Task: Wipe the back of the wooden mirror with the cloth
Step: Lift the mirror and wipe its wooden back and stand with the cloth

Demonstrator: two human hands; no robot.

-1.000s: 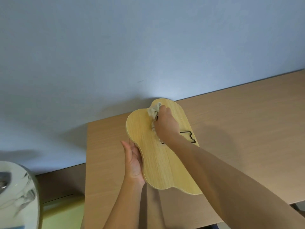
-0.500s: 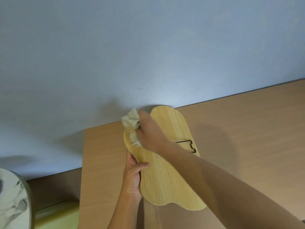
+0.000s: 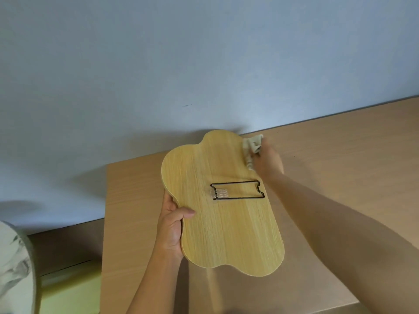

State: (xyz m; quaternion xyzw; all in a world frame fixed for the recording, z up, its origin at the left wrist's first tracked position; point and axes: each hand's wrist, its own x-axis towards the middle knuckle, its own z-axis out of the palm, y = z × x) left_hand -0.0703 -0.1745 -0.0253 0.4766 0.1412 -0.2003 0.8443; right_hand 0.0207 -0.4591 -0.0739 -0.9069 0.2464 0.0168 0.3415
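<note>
The cloud-shaped, light wooden mirror (image 3: 223, 214) lies back-up over the tan wooden table (image 3: 340, 177), its near end apparently raised off the surface. The left hand (image 3: 173, 225) grips the mirror's left edge, thumb on the back and fingers hidden beneath. The right hand (image 3: 268, 160) is closed around the crumpled beige cloth (image 3: 251, 148) at the far right lobe, the cloth touching the edge there. To wipe well, keep the left grip firm, press the cloth flat, and work along the grain, passing carefully around the black wire stand (image 3: 237, 190) and its clear plastic clip (image 3: 221, 193). The right hand is motion-blurred, so individual fingers cannot be told apart. The mirror's glass face is hidden underneath.
</note>
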